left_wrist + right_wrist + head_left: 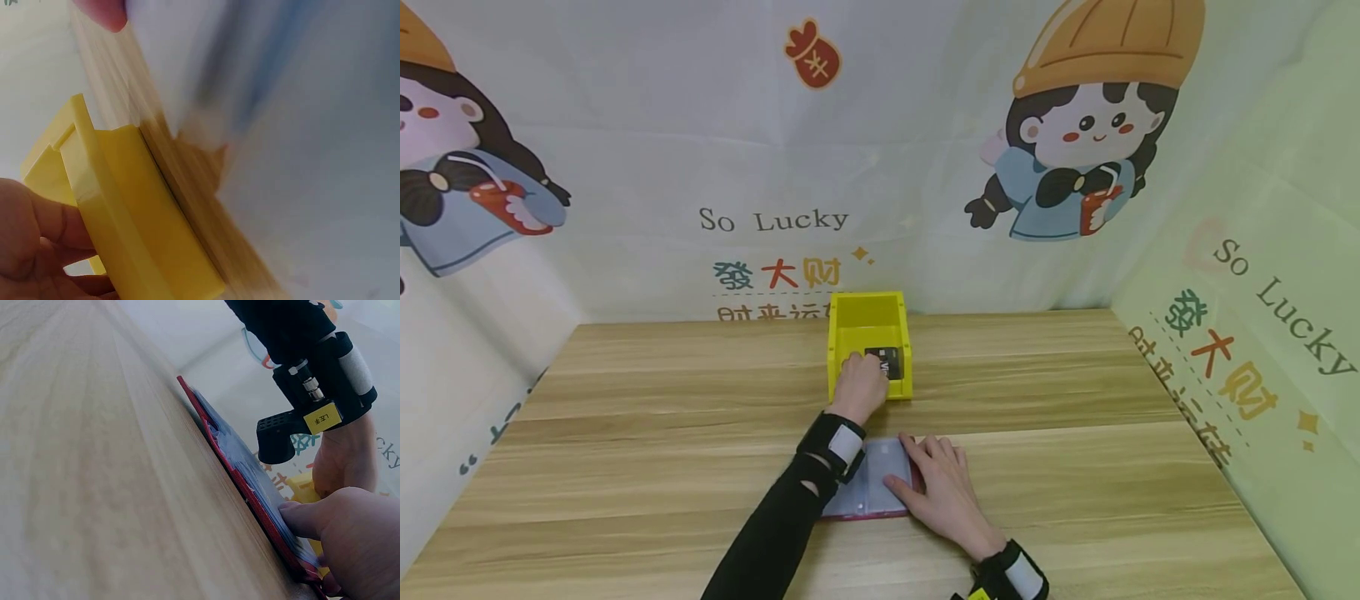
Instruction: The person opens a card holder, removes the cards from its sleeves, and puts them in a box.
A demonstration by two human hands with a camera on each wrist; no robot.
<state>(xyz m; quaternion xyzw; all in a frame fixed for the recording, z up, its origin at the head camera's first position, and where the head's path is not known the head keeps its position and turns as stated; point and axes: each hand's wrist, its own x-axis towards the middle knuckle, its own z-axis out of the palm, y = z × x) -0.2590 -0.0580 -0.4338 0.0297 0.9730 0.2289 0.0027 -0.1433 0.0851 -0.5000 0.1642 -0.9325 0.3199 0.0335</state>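
A yellow bin [870, 310] stands near the back edge of the table, its open front towards me. Inside it, a black card [887, 362] with pale lettering shows. My left hand [859, 385] reaches over the near wall into the bin, knuckles up, right beside the card; its fingertips are hidden, so I cannot tell whether they pinch the card. Nearer to me, a card holder [886, 479] with clear sleeves and a red cover lies opened flat, partly behind my left wrist. My right hand [946, 492] grips its right edge, thumb [303, 515] on the sleeves.
The wood-grain table [1075, 467] is bordered by printed cloth [910, 167] at the back and sides. A black strap with a small camera [278, 440] sits on the left wrist. The left forearm crosses over the left part of the card holder.
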